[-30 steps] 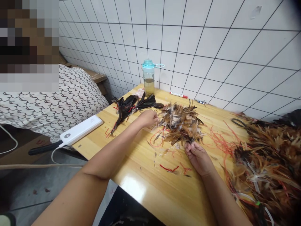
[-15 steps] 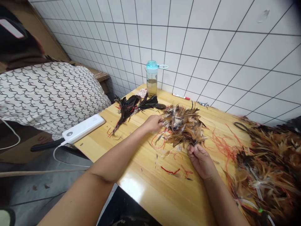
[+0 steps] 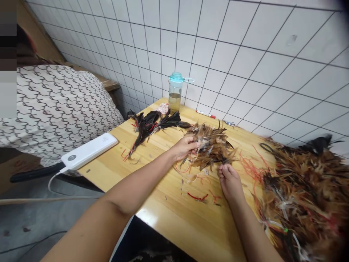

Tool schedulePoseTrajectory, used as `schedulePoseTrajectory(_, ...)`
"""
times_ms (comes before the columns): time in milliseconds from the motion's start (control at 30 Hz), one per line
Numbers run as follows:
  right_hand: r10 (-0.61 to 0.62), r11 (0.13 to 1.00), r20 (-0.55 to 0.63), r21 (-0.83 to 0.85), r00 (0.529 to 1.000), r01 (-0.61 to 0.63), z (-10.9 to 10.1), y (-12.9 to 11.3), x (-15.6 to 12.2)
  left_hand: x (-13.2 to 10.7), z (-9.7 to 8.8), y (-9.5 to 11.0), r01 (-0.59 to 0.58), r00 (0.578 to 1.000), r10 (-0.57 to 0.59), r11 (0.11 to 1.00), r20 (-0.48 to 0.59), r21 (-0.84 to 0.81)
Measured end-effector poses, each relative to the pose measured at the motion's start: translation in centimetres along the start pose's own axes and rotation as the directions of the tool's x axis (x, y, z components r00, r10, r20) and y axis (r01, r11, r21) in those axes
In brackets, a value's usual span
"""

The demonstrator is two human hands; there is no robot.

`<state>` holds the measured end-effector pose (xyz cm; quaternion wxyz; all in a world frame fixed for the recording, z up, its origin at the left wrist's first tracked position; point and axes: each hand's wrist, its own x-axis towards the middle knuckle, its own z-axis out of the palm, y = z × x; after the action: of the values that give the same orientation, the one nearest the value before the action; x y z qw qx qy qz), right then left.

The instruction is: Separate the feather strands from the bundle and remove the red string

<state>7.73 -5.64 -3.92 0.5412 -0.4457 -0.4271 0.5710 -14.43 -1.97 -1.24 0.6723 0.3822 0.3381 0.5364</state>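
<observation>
With the bottle (image 3: 175,92) as reference, the brown feather bundle (image 3: 211,140) lay on the worktop (image 3: 188,225) nearer to you and to the right. Your left hand (image 3: 185,148) had its grip closed in a pinch at the bundle's left edge; your right hand (image 3: 231,179) had thumb and fingers drawn together on the feathers at the near edge, though the exact part pinched was too small to tell. Caution: with two points held, opposed pulling could have stripped quills or spread the bundle, because the grip appeared to take in only the margin. Whether a binding secured the middle could not be determined. The loose red strands (image 3: 253,169), farther right of the bottle than the bundle, presented a snagging hazard: a sideways sweep could have drawn them into the feathers. The large feather pile (image 3: 308,185), farthest right of the bottle and toward you, was a mixing hazard if your right forearm brushed it. The black feather bundle (image 3: 148,125), just left of the bottle and nearer you, lay beyond your left hand; a wide left swing could have disturbed it and possibly knocked the bottle.
</observation>
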Motion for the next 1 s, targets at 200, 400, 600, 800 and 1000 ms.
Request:
schedulePoseTrajectory(200, 0.038, 0.985, 0.0, -0.168, 0.999, -0.037, 2.0, -0.6, -0.1, -0.2, 1.6, -1.5, 0.029, 0.999, -0.028, 0.999, 0.027, -0.033)
schedulePoseTrajectory(400, 0.0, 0.986, -0.099, -0.169, 0.995, -0.017, 4.3, 0.1, 0.3, -0.5, 2.7, -3.1, -0.003, 1.0, 0.002, 0.997, 0.011, 0.076)
schedulePoseTrajectory(600, -0.019, 0.995, -0.139, -0.095, 0.99, 0.005, 3.5, 0.7, 0.6, -0.2, 1.2, -1.6, -0.028, 0.984, 0.115, 0.855, -0.137, 0.518)
schedulePoseTrajectory(800, -0.028, 0.999, -0.19, 0.029, 0.981, 0.034, 0.5, 0.4, 1.6, 0.5, -2.1, 0.5, 0.039, 0.95, 0.248, 0.508, -0.189, 0.86)
schedulePoseTrajectory(1000, -0.092, 0.994, -0.204, -0.083, 0.975, 0.076, 1.8, 0.9, 1.3, 0.8, -4.4, 1.3, 0.033, 0.911, 0.337, 0.519, -0.24, 0.854)
